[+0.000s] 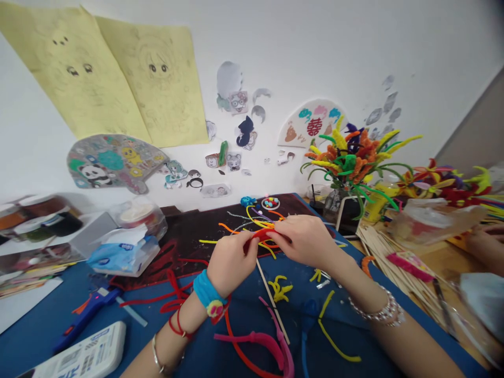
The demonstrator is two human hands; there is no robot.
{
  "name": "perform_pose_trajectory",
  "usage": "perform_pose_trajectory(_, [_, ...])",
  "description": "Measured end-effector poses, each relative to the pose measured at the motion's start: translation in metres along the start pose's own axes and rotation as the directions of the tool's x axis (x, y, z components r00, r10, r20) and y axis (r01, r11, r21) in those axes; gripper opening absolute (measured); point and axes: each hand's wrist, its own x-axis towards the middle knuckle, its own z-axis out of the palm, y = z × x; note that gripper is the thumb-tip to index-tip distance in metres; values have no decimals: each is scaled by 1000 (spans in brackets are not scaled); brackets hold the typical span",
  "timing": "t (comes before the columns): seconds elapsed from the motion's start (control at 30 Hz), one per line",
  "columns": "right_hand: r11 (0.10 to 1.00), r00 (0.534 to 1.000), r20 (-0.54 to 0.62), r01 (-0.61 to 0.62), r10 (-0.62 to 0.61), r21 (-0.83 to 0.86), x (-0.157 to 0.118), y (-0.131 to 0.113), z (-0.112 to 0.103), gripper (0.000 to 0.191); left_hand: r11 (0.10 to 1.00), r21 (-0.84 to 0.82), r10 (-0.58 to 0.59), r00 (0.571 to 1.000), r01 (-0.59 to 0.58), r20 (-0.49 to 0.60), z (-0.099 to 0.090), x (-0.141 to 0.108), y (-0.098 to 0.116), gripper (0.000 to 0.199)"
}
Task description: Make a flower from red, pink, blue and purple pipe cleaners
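Between my two hands a red pipe cleaner is stretched, pinched from both sides. My left hand, with a blue band at the wrist, grips its left end. My right hand holds the other end, fingers curled over it. Behind them lie several yellow, orange and silver pipe cleaners. A thin wooden stick and a small yellow pipe-cleaner shape rest below the hands. Loose red pipe cleaners lie left of my left wrist, and a pink headband-like strip is nearer to me.
At left are a blue glue gun, a tissue pack and paint jars. A vase of pipe-cleaner flowers, a phone and wooden sticks stand or lie at right. Another person's hand is at the right edge.
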Motion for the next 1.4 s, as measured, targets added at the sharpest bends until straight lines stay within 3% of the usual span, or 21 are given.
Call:
perform_pose_trajectory(0.13, [995,992,90,80,-85,64,2,3,0,36,999,-44,27,998,-24,59,-1,3,-2,19])
perform_pose_trajectory(0.37, [992,986,133,83,-96,97,3,2,0,42,989,-128,90,983,-70,157,0,3,1,25])
perform_pose_trajectory(0.67, [989,981,125,150,-147,-13,0,-1,-1,43,993,-105,79,979,-60,186,4,3,1,27])
perform_pose_trajectory(0.83, [995,976,198,89,-94,33,1,0,-3,43,997,-30,78,972,-73,223,6,4,-2,29])
perform_pose_trajectory(1.07, [989,877,473,15,-83,146,1,7,-1,42,970,211,60,964,-117,259,19,4,-10,49])
perform_pose_trajectory(1.4, [967,777,609,0,-159,253,-4,9,6,39,909,360,74,931,-210,358,26,0,-5,54])
